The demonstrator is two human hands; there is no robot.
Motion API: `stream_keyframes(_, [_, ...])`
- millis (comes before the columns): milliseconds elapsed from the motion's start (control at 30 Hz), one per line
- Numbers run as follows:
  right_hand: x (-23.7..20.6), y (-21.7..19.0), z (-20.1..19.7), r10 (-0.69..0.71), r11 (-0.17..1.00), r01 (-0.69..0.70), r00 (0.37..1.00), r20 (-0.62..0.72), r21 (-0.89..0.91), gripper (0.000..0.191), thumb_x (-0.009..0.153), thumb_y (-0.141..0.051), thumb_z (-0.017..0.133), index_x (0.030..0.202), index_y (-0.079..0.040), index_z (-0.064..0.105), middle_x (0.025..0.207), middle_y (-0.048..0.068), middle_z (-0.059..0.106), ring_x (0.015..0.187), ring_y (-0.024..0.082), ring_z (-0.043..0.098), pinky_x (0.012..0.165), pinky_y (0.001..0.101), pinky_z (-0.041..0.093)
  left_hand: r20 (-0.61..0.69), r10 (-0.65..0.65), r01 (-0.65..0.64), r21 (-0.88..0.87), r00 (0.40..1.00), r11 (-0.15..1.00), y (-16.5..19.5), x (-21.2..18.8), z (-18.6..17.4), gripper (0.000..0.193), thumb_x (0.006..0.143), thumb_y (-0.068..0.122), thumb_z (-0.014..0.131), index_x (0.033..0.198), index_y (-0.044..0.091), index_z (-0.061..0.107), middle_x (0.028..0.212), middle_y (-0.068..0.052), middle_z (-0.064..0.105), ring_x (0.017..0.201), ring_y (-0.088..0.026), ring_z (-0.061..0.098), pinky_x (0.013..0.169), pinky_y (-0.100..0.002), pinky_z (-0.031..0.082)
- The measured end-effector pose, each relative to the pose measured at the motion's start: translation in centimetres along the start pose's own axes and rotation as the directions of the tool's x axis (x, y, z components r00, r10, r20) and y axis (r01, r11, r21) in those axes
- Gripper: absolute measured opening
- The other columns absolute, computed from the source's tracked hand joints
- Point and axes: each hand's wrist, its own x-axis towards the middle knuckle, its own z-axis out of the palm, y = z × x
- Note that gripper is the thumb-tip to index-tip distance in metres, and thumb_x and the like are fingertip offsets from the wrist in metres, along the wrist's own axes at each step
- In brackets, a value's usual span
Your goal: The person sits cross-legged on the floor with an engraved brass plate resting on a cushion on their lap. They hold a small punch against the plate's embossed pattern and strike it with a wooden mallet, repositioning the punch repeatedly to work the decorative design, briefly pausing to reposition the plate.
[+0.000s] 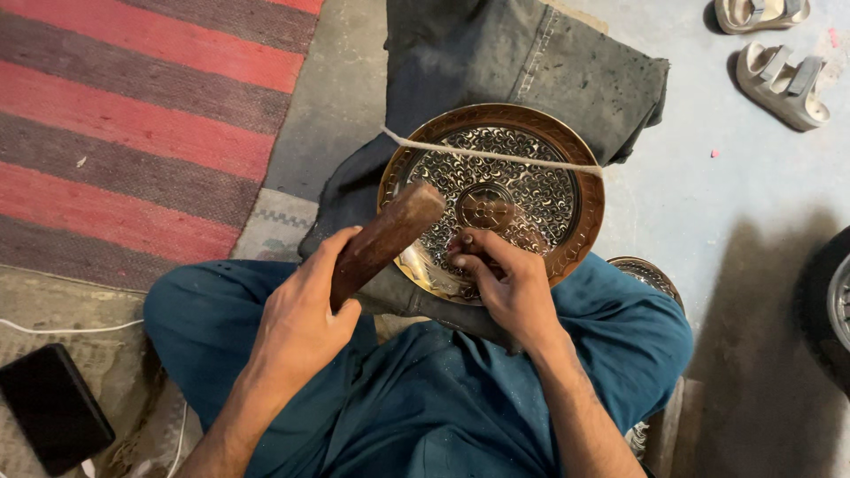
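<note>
A round engraved metal plate point(567, 150) with a copper-coloured rim rests on my lap, with a pale cord point(496, 157) stretched across its upper part. My left hand point(301, 314) grips a brown wooden mallet point(385, 237), whose head hovers over the plate's left side. My right hand point(500, 283) presses on the plate's lower middle, fingers pinched together around something small that I cannot make out. My legs in teal trousers point(425, 398) frame the plate from below.
A dark grey cloth point(531, 62) lies under and behind the plate. A red-and-grey striped rug point(133, 115) covers the left. A black flat object point(53, 407) and white cable point(62, 329) lie lower left. Two pale sandals point(784, 80) sit top right; a tyre point(832, 301) at right edge.
</note>
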Motion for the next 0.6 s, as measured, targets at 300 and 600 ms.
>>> stream_keyframes(300, [0.6,-0.7,-0.4,-0.003,0.999,0.006,0.998,0.061,-0.033,0.027,0.089,0.0,0.073,0.115,-0.003,0.072,0.096,0.008,0.08,0.087,0.011,0.075,0.077,0.0268,0.059,0.05,0.11,-0.12,0.519,0.993,0.846,0.0,-0.2,-1.0,0.085,0.078,0.008,0.079,0.155,0.028,0.048,0.1,-0.012,0.065,0.1,-0.033,0.066,0.089,-0.046,0.051])
stream_keyframes(600, [1.8,-0.5,-1.8,0.0,1.0,-0.003,0.993,0.118,0.028,0.027,0.091,-0.003,0.073,0.119,-0.003,0.072,0.101,0.008,0.079,0.09,0.013,0.075,0.081,0.0283,0.06,-0.012,0.066,-0.05,0.52,0.998,0.853,-0.5,-1.1,-0.9,0.083,0.07,0.007,0.08,0.146,0.021,0.05,0.1,-0.014,0.064,0.096,-0.036,0.066,0.082,-0.049,0.051])
